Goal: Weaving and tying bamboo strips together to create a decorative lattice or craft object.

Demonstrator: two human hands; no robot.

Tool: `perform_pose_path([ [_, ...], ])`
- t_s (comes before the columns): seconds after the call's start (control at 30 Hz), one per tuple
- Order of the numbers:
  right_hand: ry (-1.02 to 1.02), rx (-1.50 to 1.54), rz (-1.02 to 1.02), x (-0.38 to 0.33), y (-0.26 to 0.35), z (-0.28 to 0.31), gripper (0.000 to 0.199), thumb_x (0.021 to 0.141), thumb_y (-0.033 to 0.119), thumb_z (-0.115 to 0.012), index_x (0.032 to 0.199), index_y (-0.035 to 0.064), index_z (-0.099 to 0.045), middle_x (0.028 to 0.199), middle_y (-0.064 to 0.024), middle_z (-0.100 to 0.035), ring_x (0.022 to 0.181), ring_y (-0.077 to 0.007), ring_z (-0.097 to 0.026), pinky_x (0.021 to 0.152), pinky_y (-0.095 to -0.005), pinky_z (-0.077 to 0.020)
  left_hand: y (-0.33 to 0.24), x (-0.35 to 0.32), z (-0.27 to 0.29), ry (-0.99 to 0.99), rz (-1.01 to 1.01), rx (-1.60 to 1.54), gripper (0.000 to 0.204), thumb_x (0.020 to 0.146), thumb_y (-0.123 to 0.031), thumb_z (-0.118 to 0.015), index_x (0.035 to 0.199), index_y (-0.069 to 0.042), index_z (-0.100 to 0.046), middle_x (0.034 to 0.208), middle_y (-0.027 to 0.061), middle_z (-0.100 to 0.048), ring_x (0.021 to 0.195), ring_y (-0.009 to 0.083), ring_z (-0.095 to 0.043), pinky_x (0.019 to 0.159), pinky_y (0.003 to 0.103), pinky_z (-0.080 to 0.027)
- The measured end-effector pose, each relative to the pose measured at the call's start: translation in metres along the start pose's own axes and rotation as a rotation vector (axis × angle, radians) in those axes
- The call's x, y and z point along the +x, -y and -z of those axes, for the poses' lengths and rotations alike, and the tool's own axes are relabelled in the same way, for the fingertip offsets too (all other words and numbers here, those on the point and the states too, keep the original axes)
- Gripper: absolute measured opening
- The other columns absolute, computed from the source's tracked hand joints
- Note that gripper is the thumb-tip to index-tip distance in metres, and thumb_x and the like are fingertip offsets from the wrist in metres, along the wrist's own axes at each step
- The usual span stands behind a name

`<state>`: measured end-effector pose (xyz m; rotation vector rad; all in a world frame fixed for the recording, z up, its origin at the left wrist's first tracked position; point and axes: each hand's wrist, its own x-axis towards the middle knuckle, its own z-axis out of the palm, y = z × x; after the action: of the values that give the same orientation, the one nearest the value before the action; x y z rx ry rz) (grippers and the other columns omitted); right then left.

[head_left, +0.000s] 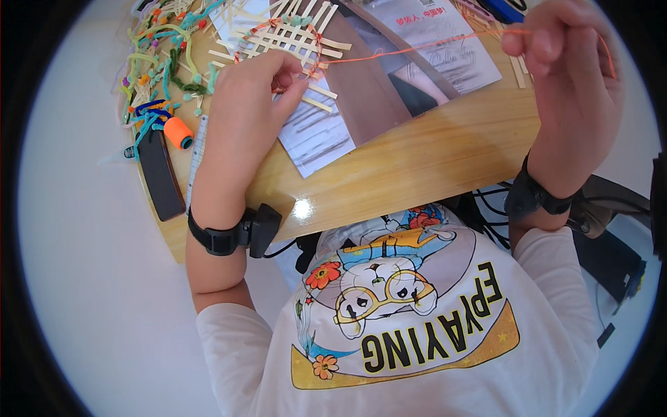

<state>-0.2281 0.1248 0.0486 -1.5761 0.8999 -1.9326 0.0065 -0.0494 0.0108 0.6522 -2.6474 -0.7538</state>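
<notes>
A flat open lattice of pale woven strips (299,42) lies on printed sheets at the far edge of the view, with orange thread and small green beads around its round outline. My left hand (250,97) is closed on its near edge, thumb and fingers pinched together; the fingertips are partly hidden. From that edge an orange thread (417,47) runs taut to the right. My right hand (577,83) is raised at the far right, its fingers closed on the thread, and a loose end curves down behind them.
The wooden table (333,191) has a tangle of coloured pipe cleaners and beads (177,66) at the left. Near it are an orange thread spool (178,132), a dark oblong block (160,177) and a clear ruler (197,153). Printed sheets (316,142) lie under the lattice. Black cables (497,198) hang below the edge.
</notes>
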Motion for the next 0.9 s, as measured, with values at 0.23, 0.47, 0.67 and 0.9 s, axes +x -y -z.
perform_pose_path([
  [0.23, -0.097, -0.195, -0.128, -0.016, 0.05, 0.021, 0.025, 0.101, 0.02, -0.048, 0.112, 0.0018, -0.061, 0.081, -0.0015, -0.049, 0.072, -0.0115, -0.041, 0.072, -0.0345, -0.0385, 0.006, -0.001, -0.003, -0.04, -0.167, 0.119, 0.012, 0.08, -0.01, -0.07, 0.09, -0.002, -0.069, 0.077, 0.0095, -0.063, 0.066, 0.0235, -0.059, 0.064, 0.033, -0.046],
  [0.47, 0.404, 0.089, -0.082, 0.024, 0.062, 0.088, 0.025, 0.1, 0.026, -0.049, 0.116, 0.0116, -0.061, 0.08, -0.0119, -0.069, 0.065, -0.018, -0.068, 0.052, -0.0257, -0.0579, 0.003, -0.001, -0.007, -0.117, -0.184, 0.117, 0.007, 0.077, -0.005, -0.069, 0.081, 0.0, -0.069, 0.073, 0.011, -0.064, 0.067, 0.0273, -0.062, 0.063, 0.037, -0.048],
  [0.67, 0.203, 0.312, 0.079, 0.002, 0.071, 0.093, 0.023, 0.1, 0.023, -0.048, 0.113, 0.0079, -0.06, 0.08, -0.011, -0.067, 0.063, -0.0164, -0.064, 0.062, -0.0346, -0.0625, 0.005, -0.002, -0.007, -0.113, -0.146, 0.057, 0.007, 0.076, -0.004, -0.069, 0.082, 0.001, -0.069, 0.072, 0.0118, -0.064, 0.066, 0.0273, -0.062, 0.062, 0.036, -0.049],
  [0.9, -0.009, -0.291, -0.04, -0.019, 0.079, 0.033, 0.023, 0.1, 0.02, -0.048, 0.113, 0.0058, -0.061, 0.08, -0.0056, -0.057, 0.07, -0.0138, -0.052, 0.07, -0.0352, -0.0496, 0.007, -0.001, -0.009, -0.099, -0.12, 0.036, 0.009, 0.077, -0.006, -0.07, 0.082, 0.001, -0.069, 0.073, 0.0119, -0.065, 0.066, 0.0259, -0.064, 0.062, 0.035, -0.05],
])
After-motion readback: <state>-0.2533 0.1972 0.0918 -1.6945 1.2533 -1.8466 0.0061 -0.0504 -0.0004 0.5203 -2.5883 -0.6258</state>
